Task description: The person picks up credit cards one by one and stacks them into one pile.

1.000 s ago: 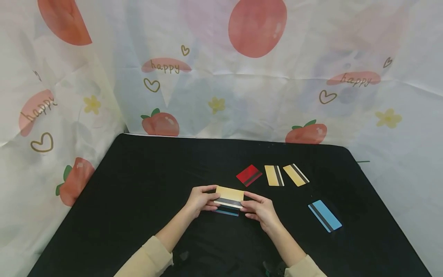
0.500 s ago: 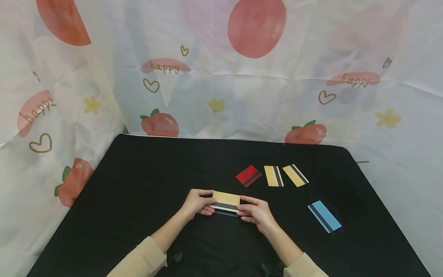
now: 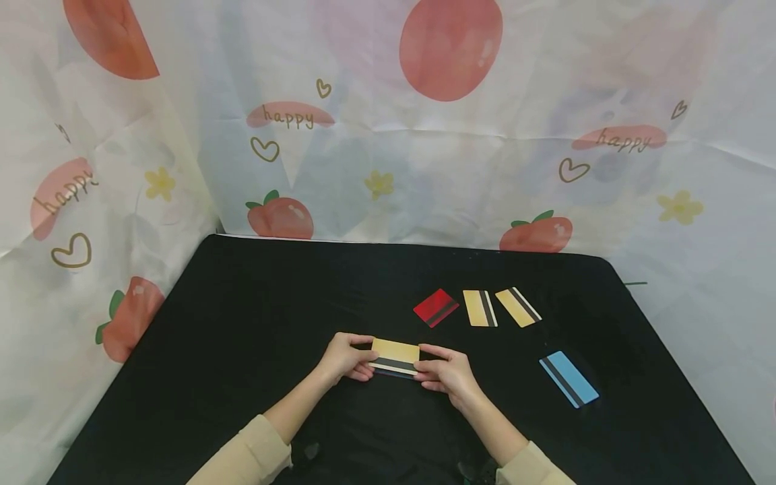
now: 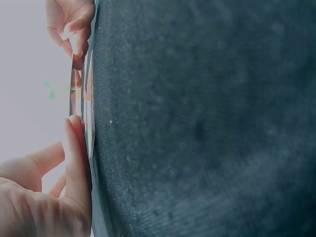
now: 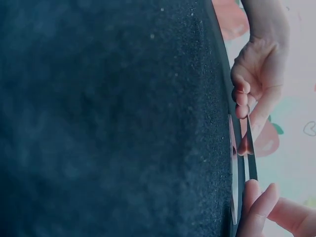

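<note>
In the head view a yellow bank card [image 3: 395,351] with a dark stripe and white band lies between both hands. My left hand [image 3: 347,358] pinches its left end, and my right hand [image 3: 451,376] pinches the right end. Just below its near edge shows a narrow dark-blue strip of another card [image 3: 394,374], mostly hidden by the yellow one. Edge-on in the right wrist view, the held card [image 5: 252,158] tilts close above a thin stack of cards [image 5: 234,192] on the table. The left wrist view also shows that stack [image 4: 91,133] under the fingers.
A red card [image 3: 436,308] and two yellow cards, one upright [image 3: 475,308] and one slanted [image 3: 514,307], lie farther back to the right. Nearer, to the right of my right hand, lies a light-blue card [image 3: 568,378]. The black-covered table [image 3: 273,289] meets a printed curtain [image 3: 448,175] behind.
Both hands have brought the yellow card slightly left and down toward the near side, over the cards beneath. Less of the blue card shows now. The loose cards have stayed put.
</note>
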The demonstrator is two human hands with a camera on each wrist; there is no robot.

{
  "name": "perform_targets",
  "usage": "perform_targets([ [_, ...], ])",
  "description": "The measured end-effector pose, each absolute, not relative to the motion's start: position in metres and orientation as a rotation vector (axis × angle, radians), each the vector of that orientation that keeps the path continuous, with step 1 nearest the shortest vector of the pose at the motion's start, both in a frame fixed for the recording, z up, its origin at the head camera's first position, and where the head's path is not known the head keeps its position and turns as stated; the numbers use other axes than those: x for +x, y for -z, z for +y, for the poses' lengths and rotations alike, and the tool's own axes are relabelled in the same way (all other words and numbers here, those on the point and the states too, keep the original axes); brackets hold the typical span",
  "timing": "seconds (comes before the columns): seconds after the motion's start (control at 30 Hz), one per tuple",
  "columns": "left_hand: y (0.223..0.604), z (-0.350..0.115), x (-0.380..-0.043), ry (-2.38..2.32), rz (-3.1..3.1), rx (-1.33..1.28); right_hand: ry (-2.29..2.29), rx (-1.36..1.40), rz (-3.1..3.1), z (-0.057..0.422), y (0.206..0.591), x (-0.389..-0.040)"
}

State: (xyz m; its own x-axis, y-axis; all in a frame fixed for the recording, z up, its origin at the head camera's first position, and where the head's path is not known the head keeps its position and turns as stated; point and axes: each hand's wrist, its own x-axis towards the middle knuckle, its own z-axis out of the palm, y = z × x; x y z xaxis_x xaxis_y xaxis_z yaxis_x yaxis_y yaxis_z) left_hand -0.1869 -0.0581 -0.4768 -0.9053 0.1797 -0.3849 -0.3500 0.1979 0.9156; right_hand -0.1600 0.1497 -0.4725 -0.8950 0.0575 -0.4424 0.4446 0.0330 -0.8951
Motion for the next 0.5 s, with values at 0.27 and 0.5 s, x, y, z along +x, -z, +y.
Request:
perform_targets([
  [0.27,0.4818,-0.0574,-0.1871,-1.735,2.119,-0.115,1.926,0.503,2.038,0.1507,0.4759,-0.1604],
  [0.5,0.4816,-0.057,-0.1866,-1.709,2.179,-0.098,1.916,0.502,2.031,0.1502,0.4752,-0.1606],
])
